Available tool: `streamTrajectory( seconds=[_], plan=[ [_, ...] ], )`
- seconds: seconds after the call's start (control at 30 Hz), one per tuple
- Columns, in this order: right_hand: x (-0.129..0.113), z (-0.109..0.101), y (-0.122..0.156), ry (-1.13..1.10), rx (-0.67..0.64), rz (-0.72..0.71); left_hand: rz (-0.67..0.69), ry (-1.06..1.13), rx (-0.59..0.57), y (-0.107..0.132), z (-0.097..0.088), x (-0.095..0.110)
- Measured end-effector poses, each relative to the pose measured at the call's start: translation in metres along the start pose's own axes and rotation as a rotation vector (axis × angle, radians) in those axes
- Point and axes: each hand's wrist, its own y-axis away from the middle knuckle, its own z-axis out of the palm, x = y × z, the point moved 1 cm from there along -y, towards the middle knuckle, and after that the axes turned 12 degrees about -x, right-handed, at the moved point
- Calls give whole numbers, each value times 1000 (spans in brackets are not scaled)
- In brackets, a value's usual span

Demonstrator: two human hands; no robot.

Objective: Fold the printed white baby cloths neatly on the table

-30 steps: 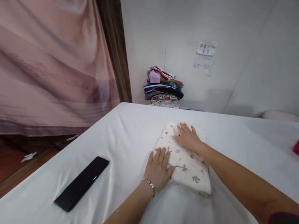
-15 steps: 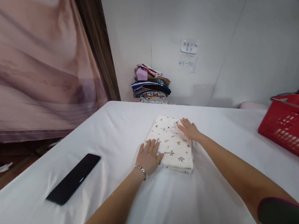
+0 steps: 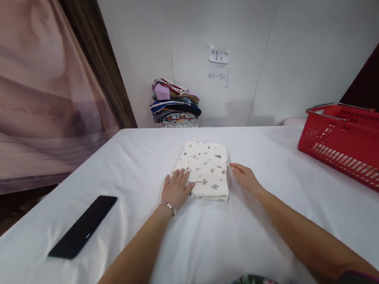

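I work over a counter (image 3: 136, 162) covered in white cloth, its fabric creased and lightly rippled, with one far corner showing at 11 o'clock. Taking the middle of the counter as the centre of the dial, a pink draped curtain (image 3: 29, 78) hangs at 10 o'clock beside a dark brown upright strip (image 3: 90, 48). A pale wall (image 3: 262, 4) stands at 12 o'clock, bearing two handwritten paper notes (image 3: 218, 55), one above the other; the lower reads "45-50". Just beyond the far edge, towards 11 o'clock, rises a stack of folded clothes (image 3: 178, 106) in lilac, blue, black and patterned fabric. A red plastic basket (image 3: 355, 140) with slotted sides and a metal handle sits at 3 o'clock, and a flat black slab (image 3: 84, 226) lies at 8 o'clock, well apart from my arms.

The folded cream cloth (image 3: 205, 170), printed with small leafy sprigs, lies flat at the centre, between my two hands. My left grip (image 3: 175, 190) is spread wide, palm down, at the cloth's 8 o'clock side, its fingers resting over the edge; a silvery bracelet (image 3: 168, 205) circles that wrist. My right grip (image 3: 247, 180) is at the cloth's 3 o'clock side, fingers together and fingertips right at the edge; I cannot tell whether it pinches any fabric.
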Motion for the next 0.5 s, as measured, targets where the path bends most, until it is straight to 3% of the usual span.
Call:
streamTrajectory(
  seconds=[0.1,0.2,0.33,0.5],
  plan=[
    [-1,0,28,-94,3,28,52,78,69,1,-4,1],
    [-7,8,42,-110,-40,9,198,104,108,4,-4,13],
    [-12,18,45,-26,-164,-66,381,74,18,10,-2,43],
    [-12,21,47,20,-257,-151,383,62,-53,11,-5,66]
  ],
)
